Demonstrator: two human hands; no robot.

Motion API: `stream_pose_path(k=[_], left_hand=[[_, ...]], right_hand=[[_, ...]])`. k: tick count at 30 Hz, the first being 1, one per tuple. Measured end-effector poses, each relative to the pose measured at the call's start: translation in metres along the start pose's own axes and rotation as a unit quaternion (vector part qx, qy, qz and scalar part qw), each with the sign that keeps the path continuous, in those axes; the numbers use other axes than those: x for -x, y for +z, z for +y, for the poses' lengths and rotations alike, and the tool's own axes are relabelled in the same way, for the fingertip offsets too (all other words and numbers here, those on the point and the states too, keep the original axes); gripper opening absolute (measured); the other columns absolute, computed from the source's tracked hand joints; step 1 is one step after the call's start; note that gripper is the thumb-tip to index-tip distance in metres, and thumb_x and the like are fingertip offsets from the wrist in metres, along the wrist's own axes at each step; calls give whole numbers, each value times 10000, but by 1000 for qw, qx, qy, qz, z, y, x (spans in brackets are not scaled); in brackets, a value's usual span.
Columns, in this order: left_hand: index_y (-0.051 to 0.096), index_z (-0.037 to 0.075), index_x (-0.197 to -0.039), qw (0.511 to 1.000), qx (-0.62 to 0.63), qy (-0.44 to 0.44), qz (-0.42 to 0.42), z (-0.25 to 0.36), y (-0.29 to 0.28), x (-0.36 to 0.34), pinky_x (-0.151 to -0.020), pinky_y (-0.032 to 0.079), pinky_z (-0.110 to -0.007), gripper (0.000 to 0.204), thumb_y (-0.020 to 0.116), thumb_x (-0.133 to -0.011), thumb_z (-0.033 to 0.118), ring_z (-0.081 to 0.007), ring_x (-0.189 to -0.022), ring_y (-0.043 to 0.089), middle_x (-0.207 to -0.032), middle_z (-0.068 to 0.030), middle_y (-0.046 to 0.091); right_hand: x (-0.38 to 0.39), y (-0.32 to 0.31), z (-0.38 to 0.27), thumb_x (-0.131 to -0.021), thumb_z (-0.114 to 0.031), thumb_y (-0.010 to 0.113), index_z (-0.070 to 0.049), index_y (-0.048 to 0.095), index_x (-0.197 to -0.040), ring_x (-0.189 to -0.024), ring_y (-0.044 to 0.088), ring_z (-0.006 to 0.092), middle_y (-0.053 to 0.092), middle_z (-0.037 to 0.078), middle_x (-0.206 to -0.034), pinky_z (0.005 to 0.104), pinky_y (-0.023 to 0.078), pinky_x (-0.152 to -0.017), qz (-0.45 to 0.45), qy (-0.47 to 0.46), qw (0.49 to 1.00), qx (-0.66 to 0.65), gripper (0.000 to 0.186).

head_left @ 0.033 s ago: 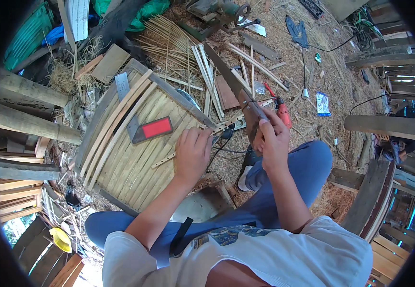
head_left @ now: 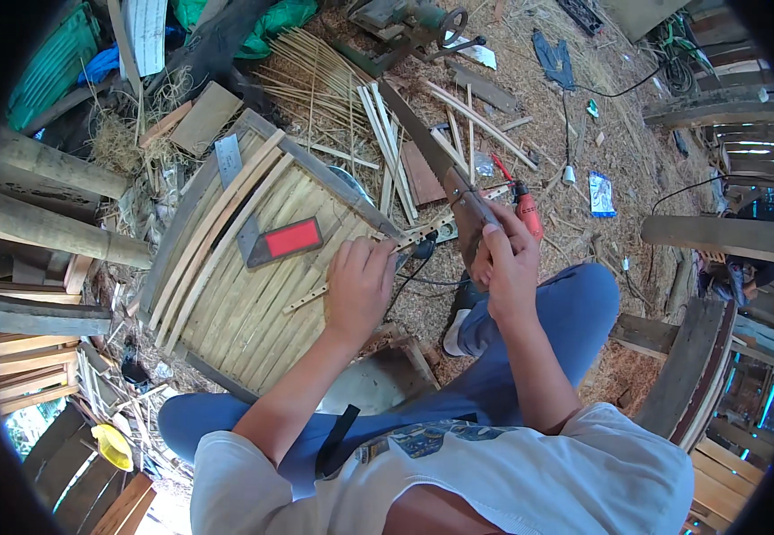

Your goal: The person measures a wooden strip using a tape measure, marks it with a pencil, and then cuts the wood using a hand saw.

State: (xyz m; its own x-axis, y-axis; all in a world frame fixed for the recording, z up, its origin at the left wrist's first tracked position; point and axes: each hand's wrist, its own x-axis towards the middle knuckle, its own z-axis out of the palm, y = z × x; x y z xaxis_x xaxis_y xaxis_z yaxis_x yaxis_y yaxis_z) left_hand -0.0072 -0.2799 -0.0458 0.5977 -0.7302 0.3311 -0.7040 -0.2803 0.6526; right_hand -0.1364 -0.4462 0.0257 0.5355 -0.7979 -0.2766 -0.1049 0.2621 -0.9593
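Observation:
My right hand is wrapped round the wooden handle of a handsaw, its long blade slanting up and to the left. With the fingers of my left hand, I grip a thin wooden strip dotted with small holes. The strip runs slantwise past the right edge of a slatted wooden bench and on beneath the saw. A try square with a red inlay lies on the slats left of my left hand. Whether the saw teeth touch the strip, I cannot tell.
Curved wooden strips lie along the bench's left side. Beyond it are a pile of thin sticks and a metal vise. A red power drill rests on the shaving-covered ground by my right hand, with cords nearby.

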Motion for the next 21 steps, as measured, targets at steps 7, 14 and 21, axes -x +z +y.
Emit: stream_pose_path(k=[7, 14, 21], left_hand=[[722, 25, -1044, 1000, 4, -10, 1, 2, -2, -1, -812, 497, -448, 176, 782, -878, 34, -335, -912, 607, -939, -131, 615], [723, 27, -1063, 1000, -2, -11, 3, 6, 0, -2, -816, 494, -445, 199, 782, -873, 37, -337, -913, 606, -932, -134, 611], [718, 53, -1088, 1000, -13, 6, 16, 5, 3, 2, -808, 496, -447, 216, 766, -878, 71, -317, -927, 597, -957, -107, 607]], right_hand=[[15, 4, 7, -1026, -111, 600, 12, 653, -1364, -840, 588, 48, 689, 34, -1103, 227, 456, -702, -19, -13, 1000, 17, 364], [25, -4, 12, -1031, -125, 621, 5, 638, -1391, -744, 547, 21, 694, 4, -1027, 208, 414, -638, -46, 9, 999, 25, 383], [37, -14, 17, -1029, -114, 618, 11, 629, -1403, -760, 567, 24, 710, 25, -1060, 218, 438, -653, -57, 6, 998, 17, 395]])
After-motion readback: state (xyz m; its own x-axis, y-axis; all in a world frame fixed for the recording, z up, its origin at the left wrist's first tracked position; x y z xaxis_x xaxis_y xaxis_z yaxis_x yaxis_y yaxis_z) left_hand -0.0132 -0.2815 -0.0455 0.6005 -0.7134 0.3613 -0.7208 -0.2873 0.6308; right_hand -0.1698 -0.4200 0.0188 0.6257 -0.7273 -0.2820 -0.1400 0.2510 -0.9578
